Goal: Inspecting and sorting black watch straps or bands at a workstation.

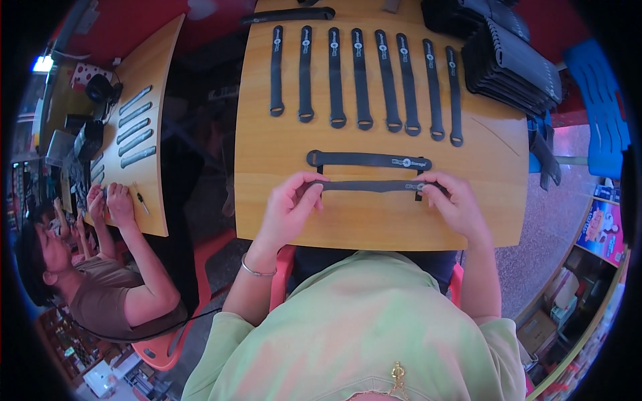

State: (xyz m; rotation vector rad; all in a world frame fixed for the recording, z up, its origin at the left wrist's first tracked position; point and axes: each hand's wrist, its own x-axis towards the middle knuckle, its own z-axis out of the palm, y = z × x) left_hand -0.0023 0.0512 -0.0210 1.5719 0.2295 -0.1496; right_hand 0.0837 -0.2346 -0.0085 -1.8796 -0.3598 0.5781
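Observation:
A dark grey strap (pixel 368 186) with a printed end is stretched level above the near part of the wooden table. My left hand (pixel 289 208) pinches its left end between thumb and fingers. At the printed right end, my right hand (pixel 457 206) pinches it the same way. Just beyond it lies a second dark strap (pixel 364 160), crosswise, with a rounded left end. Short black strips (pixel 419 195) show beside and beneath these two straps; what they belong to is partly hidden.
Several similar straps (pixel 358 77) lie in a row across the wooden table (pixel 267 194), their slotted ends toward me. A stack of black straps (pixel 511 67) stands at the far right, a loose bundle (pixel 287 16) at the far left. A co-worker (pixel 107 281) sits at another table on the left.

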